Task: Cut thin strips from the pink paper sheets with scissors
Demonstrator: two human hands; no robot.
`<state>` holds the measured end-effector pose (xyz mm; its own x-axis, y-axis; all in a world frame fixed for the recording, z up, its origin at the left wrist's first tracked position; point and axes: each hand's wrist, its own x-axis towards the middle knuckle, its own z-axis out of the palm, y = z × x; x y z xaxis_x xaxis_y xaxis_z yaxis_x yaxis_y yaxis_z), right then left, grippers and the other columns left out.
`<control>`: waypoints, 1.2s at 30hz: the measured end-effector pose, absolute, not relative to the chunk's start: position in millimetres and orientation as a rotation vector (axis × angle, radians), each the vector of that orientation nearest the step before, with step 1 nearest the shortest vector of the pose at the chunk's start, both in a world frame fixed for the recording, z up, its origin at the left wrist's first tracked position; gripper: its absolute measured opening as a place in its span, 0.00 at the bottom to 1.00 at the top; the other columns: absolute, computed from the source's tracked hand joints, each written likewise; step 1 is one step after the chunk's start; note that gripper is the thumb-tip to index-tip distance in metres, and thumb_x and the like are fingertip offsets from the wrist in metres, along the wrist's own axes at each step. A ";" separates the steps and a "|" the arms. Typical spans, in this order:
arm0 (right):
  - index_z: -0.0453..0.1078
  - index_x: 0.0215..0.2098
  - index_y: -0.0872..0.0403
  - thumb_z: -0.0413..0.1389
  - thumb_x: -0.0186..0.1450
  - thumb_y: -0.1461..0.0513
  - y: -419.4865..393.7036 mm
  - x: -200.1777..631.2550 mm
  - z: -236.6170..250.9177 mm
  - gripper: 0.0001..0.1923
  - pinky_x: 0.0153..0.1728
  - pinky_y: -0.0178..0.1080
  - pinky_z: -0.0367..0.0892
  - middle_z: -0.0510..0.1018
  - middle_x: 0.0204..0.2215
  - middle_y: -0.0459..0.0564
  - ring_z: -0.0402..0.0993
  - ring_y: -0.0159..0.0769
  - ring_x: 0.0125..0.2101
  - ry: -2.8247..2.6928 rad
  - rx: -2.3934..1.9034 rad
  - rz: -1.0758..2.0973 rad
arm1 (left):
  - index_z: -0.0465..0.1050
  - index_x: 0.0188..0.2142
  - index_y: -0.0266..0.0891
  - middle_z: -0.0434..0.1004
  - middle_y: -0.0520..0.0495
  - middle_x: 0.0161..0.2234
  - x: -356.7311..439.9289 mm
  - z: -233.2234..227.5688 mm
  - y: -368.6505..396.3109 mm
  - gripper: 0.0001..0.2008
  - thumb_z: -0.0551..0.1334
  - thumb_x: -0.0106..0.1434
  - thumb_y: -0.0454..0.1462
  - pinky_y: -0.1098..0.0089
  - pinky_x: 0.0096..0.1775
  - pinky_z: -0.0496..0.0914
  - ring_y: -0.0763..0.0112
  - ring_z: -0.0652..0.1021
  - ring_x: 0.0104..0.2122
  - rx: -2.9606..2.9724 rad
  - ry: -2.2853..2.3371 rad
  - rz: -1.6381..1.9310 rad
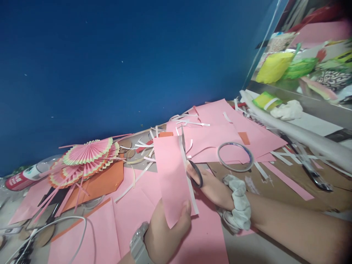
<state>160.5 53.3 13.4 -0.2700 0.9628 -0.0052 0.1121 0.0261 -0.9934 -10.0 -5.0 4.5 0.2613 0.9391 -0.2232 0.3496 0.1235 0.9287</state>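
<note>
A pink paper strip (171, 172) with a white band along its right edge stands tilted in front of me. My left hand (167, 231) grips its lower end, thumb on the front and fingers behind. My right hand (211, 187) is closed round the dark handle of a pair of scissors (198, 174). The scissors' blades point up along the white band near the strip's top right; the far blade is partly hidden by the paper. Large pink sheets (205, 238) lie beneath both hands.
Pleated paper fans (88, 153) and a bottle (24, 177) are at the left, near a white cable (85, 227). A tape roll (235, 157), paper scraps (261, 170) and a dark-tipped cutter (316, 178) lie at the right. A blue wall (123, 73) rises behind; a white tube (297, 132) lies at the right.
</note>
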 end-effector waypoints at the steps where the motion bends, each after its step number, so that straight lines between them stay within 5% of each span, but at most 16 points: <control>1: 0.57 0.27 0.47 0.45 0.72 0.46 53.2 160.6 14.1 0.20 0.41 0.40 0.72 0.69 0.27 0.44 0.68 0.41 0.33 -1.504 -1.146 1.337 | 0.78 0.49 0.39 0.85 0.40 0.48 -10.6 3.7 -4.9 0.17 0.59 0.69 0.46 0.61 0.50 0.77 0.54 0.82 0.50 1.433 1.301 0.672; 36: 0.61 0.29 0.49 0.47 0.72 0.44 52.7 160.6 14.1 0.22 0.42 0.41 0.70 0.72 0.27 0.43 0.68 0.40 0.32 -1.436 -1.119 1.411 | 0.80 0.45 0.40 0.85 0.42 0.44 -4.2 6.3 -8.0 0.15 0.61 0.66 0.45 0.59 0.48 0.76 0.55 0.83 0.45 1.405 1.337 0.785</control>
<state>160.6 52.7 14.1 -0.2748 0.9609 -0.0333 0.0497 -0.0204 -0.9986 -4.2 -8.0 6.3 0.1776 0.9681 -0.1769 0.3177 0.1138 0.9413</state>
